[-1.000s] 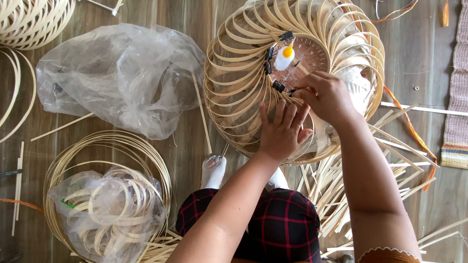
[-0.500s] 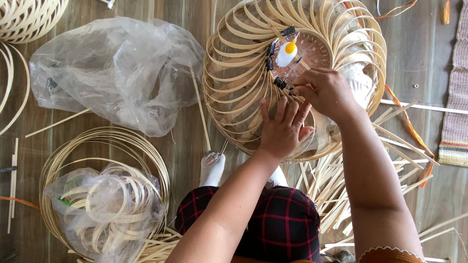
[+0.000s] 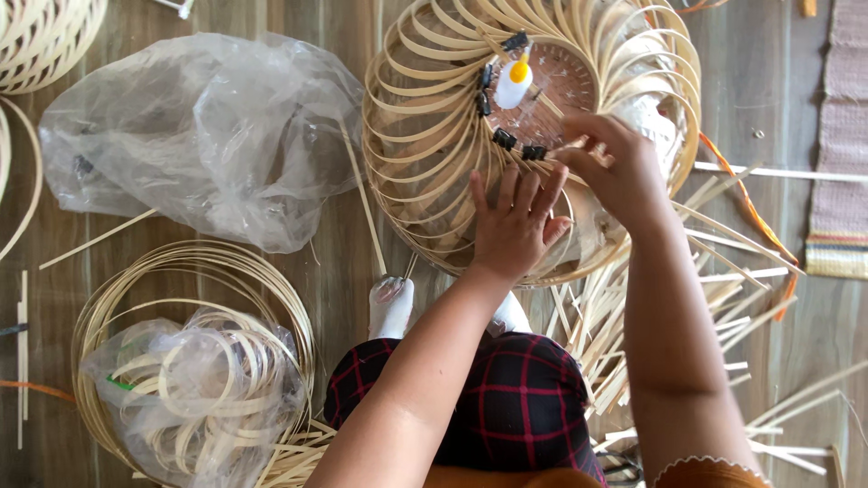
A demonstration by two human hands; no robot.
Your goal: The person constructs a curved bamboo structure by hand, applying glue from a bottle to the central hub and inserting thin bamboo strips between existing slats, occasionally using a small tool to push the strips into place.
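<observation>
- My left hand (image 3: 517, 221) lies spread, fingers apart, flat on the near rim of the bamboo frame (image 3: 425, 136).
- My right hand (image 3: 615, 167) is curled, fingertips pinching at a strip by the black clips (image 3: 504, 138); I cannot tell exactly what they hold.
- The frame sits far centre on the floor (image 3: 796, 361), a glue bottle (image 3: 514, 81) inside it.
- A clear bag (image 3: 199, 136) lies left; a strip coil (image 3: 190, 361) near left.
</observation>
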